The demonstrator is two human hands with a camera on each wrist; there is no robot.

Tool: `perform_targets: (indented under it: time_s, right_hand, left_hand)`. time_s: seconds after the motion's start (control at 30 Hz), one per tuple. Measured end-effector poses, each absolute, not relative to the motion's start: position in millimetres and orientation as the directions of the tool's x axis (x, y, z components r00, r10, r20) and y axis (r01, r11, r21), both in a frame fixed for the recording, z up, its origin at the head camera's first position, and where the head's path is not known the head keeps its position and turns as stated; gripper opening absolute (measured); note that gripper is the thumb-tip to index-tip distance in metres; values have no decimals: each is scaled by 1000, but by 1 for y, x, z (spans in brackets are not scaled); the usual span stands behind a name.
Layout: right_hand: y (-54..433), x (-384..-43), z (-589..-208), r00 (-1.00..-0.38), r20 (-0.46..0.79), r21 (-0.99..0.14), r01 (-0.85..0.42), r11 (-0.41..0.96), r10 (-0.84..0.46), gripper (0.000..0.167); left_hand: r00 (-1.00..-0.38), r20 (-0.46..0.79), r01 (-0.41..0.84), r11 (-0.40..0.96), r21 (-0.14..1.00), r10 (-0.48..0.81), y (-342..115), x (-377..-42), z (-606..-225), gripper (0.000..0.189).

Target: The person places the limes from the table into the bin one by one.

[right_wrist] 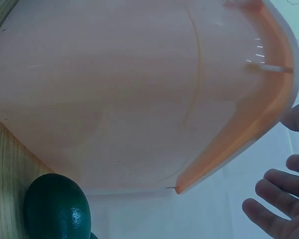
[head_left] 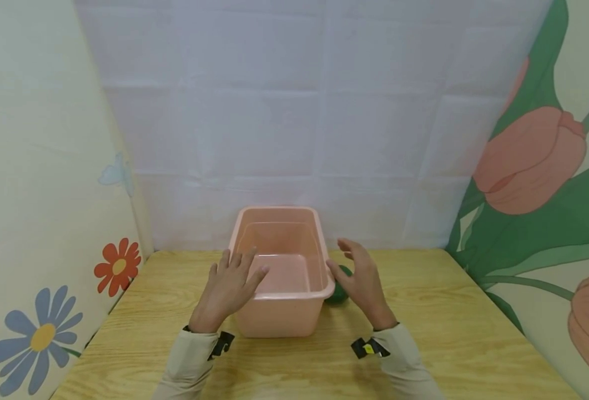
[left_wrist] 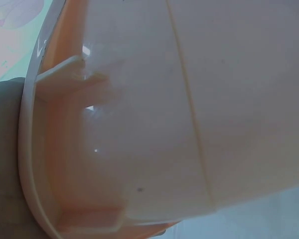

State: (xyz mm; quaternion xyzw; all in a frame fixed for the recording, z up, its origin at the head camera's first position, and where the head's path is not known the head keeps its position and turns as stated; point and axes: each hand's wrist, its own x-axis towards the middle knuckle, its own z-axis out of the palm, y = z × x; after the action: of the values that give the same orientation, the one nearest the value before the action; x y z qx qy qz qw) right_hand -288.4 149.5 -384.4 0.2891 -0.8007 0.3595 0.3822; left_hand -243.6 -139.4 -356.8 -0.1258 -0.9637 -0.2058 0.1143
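Observation:
A pink plastic basin [head_left: 280,316] stands upright on the wooden table between both hands; its visible floor is bare. At the basin's left front, my left hand [head_left: 229,291] has its fingers spread over the rim; part of that hand [left_wrist: 7,159] lies just outside the rim in the left wrist view. My right hand [head_left: 363,280] hovers by the right rim with fingers loosely bent and nothing in them. Its thumb is close to the rim; contact is unclear. A glossy dark green rounded object [right_wrist: 57,209] sits on the table right of the basin, partly hidden by that hand in the head view.
The wood-grain table [head_left: 464,333] extends to both sides of the basin. A white cloth backdrop [head_left: 294,128] hangs behind it. Flower-printed panels stand at the left [head_left: 34,222] and right [head_left: 534,244]. A bit of another dark green thing [right_wrist: 93,236] peeks out beside the rounded one.

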Motion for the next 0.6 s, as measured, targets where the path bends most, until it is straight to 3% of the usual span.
perform_targets:
  time_s: [0.6]
  right_hand:
    - [156, -293, -388, -584, 795, -396, -704, 590, -164, 53]
  left_hand:
    - [-946, 262, 284, 880, 380, 192, -140, -245, -357, 70]
